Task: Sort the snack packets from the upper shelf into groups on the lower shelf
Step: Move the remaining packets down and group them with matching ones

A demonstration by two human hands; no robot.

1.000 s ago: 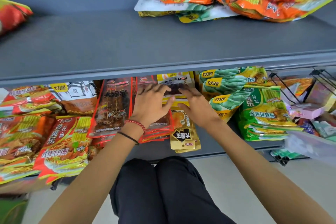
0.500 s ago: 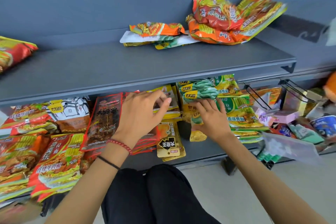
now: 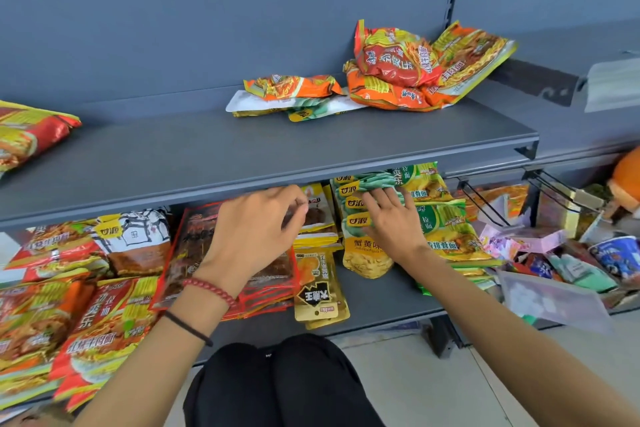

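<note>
Head view: the person's left hand (image 3: 256,230) reaches under the front edge of the upper shelf (image 3: 242,149), its fingers bent over the top edge of a stack of yellow packets (image 3: 320,218) at the middle of the lower shelf (image 3: 381,302); whether thumb and forefinger actually pinch a packet cannot be told. The right hand (image 3: 391,218) lies just right of it, fingers straight and spread, pressing flat on a stack of teal packets (image 3: 356,206) with yellow labels. Green noodle packets (image 3: 446,229) are piled directly to the right of that stack, toward the right end of the lower shelf. Small gold pouches (image 3: 320,293) lie at the front edge, below the yellow stack. Dark red-bordered packets (image 3: 194,246) sit under the left wrist, and red noodle packets (image 3: 86,322) fill the left end. On the upper shelf, a heap of orange noodle packets (image 3: 415,73) rests at the back right, touching the rear wall; beside it an orange packet (image 3: 294,87) lies on top of a white packet (image 3: 242,102). One red packet (image 3: 27,135) lies at the left edge, well apart from the rest. The left wrist carries a red bead bracelet (image 3: 211,288) and a black band (image 3: 187,326).
</note>
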